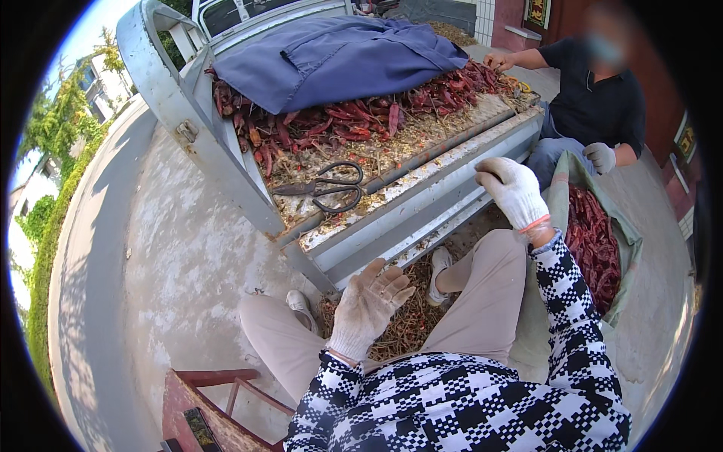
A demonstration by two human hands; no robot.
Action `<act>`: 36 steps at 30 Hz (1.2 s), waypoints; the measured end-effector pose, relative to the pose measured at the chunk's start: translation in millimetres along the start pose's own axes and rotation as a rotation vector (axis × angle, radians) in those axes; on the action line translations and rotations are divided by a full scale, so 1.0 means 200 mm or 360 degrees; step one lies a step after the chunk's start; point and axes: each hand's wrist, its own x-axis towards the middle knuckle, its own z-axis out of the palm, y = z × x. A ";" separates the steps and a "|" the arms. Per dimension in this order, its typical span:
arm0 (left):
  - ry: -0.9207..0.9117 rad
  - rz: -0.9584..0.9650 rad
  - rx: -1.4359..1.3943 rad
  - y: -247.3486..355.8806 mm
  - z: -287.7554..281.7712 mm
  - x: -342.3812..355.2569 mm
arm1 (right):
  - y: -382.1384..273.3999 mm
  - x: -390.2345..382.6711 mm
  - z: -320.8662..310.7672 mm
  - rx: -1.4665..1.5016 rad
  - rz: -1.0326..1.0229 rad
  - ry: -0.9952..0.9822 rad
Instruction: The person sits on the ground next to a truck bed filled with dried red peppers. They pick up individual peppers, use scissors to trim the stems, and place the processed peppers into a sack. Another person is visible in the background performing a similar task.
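My left hand [369,309], in a dirt-stained white glove, is held palm up above my lap with its fingers apart and nothing in it. Raised beside the truck bed's edge is my right hand [514,194], also gloved, its fingers curled in; whatever they may hold is hidden. Dried red chili peppers [331,120] lie heaped on the truck bed [422,169], partly under a blue cloth [331,60]. Large black-handled scissors [324,188] rest near the bed's corner. To the right of my right forearm, an open green sack [557,200] holds more red chilies [591,241].
A co-worker [595,98] sits at right, one bare hand [498,62] at the chili heap and one gloved hand [600,158] lowered. Stems and scraps [403,331] cover the ground between my feet. A red metal frame [226,399] stands at lower left.
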 end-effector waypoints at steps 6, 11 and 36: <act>0.0106 0.0079 0.0201 0.06 -0.10 -0.08 | -0.63 0.64 0.60 0.0021 -0.0572 -0.0333; 0.0242 0.0151 0.0373 0.10 -0.11 -0.15 | -0.80 0.87 1.01 -0.0455 -0.0429 -0.0695; 0.0692 0.0491 0.1582 0.15 0.26 -0.13 | -0.78 0.01 0.39 0.0558 -0.0456 -0.1248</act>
